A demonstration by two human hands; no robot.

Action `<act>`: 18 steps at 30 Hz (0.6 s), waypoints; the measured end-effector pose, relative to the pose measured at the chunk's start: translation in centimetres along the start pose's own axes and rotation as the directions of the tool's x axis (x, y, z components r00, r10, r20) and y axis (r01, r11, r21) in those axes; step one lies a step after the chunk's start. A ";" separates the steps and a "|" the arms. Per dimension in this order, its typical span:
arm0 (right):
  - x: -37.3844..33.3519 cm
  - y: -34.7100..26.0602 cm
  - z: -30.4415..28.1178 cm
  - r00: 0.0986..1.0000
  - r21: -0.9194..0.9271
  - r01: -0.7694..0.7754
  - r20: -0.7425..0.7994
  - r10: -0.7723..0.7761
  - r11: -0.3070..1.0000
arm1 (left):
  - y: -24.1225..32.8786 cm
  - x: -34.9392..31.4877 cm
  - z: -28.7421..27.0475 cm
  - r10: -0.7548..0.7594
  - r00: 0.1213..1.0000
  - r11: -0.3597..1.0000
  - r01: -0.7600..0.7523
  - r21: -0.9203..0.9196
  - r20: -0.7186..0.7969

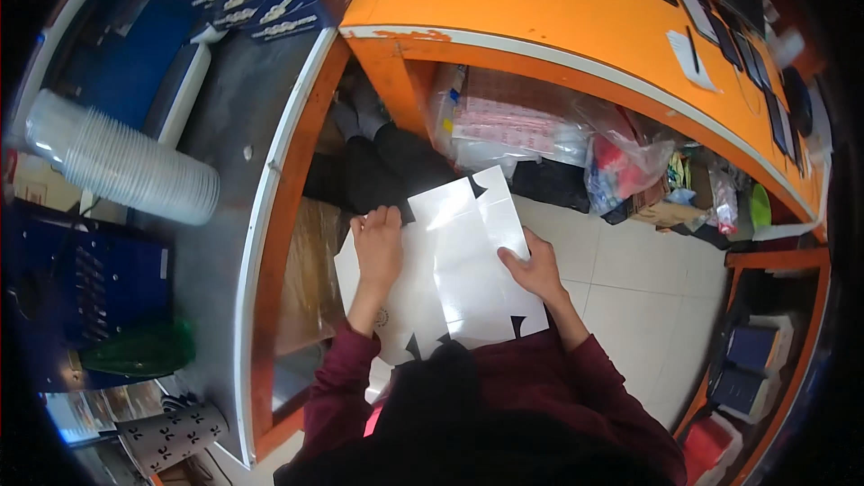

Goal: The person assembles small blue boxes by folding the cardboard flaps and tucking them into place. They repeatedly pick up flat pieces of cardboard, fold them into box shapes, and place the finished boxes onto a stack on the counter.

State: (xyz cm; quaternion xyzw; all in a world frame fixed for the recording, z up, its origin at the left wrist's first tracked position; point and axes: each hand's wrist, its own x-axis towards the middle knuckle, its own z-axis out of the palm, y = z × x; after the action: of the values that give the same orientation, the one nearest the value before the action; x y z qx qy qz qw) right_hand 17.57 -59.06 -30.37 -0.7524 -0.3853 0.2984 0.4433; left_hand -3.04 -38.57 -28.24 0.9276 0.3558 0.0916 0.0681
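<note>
A glossy white cardboard blank (472, 252), with cut notches and crease lines, lies over my lap. My right hand (533, 266) grips its right edge, thumb on top and fingers underneath. On the left part of the blank rests my left hand (377, 247), its fingers curled near the upper left edge. Whether those fingers pinch the card's edge or only press on it, I cannot make out. A small dark print shows on the card beside my left wrist.
At left, a dark counter (229, 126) bears a stack of clear plastic cups (135, 162) and a patterned paper cup (173, 439). An orange table (504, 0) stands ahead, with phones on top and bagged goods (621, 166) below. An orange shelf (778, 261) holds boxes at right.
</note>
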 end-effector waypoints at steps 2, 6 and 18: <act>0.2 0.0 -0.1 1.000 -0.201 -0.017 -0.011 0.015 0.979 | 0.6 -2.5 1.2 -0.030 0.996 0.995 0.038 0.094 -0.086; 1.5 -2.2 -0.6 0.999 -0.289 0.035 -0.027 -0.045 0.957 | 2.6 -6.6 2.5 -0.012 0.979 0.999 0.020 0.037 -0.205; 13.1 -9.4 1.2 0.800 -0.700 0.528 0.600 -0.003 0.481 | 0.3 1.8 -3.1 -0.121 0.979 0.991 0.129 -0.039 0.165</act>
State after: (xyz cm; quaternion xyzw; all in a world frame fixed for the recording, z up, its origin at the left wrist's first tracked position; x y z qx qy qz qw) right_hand 20.56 -44.62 -23.85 -0.6848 -0.7013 0.1897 -0.0576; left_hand -2.22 -37.44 -24.94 0.9057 0.4045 0.0202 0.1252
